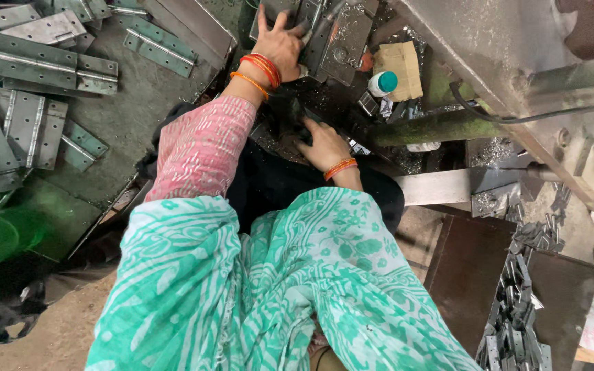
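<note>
My left hand (280, 42) reaches far forward and rests flat on a grey metal hinge plate (338, 41) lying on the machine bed, fingers spread over its near end. My right hand (323, 143) sits lower, closer to my body, fingers curled around a small dark metal piece (305, 115) in a shadowed spot below the bed. Orange and red bangles ring both wrists. A pink sleeve covers my left arm, and a green and white patterned cloth drapes over my lap.
Several large grey hinges (32, 65) lie piled at the upper left. A white bottle with a teal cap (383, 83) stands beside a cardboard scrap (400, 65). A green machine arm (441, 127) crosses the middle right. Small metal parts (513, 323) are heaped at the lower right.
</note>
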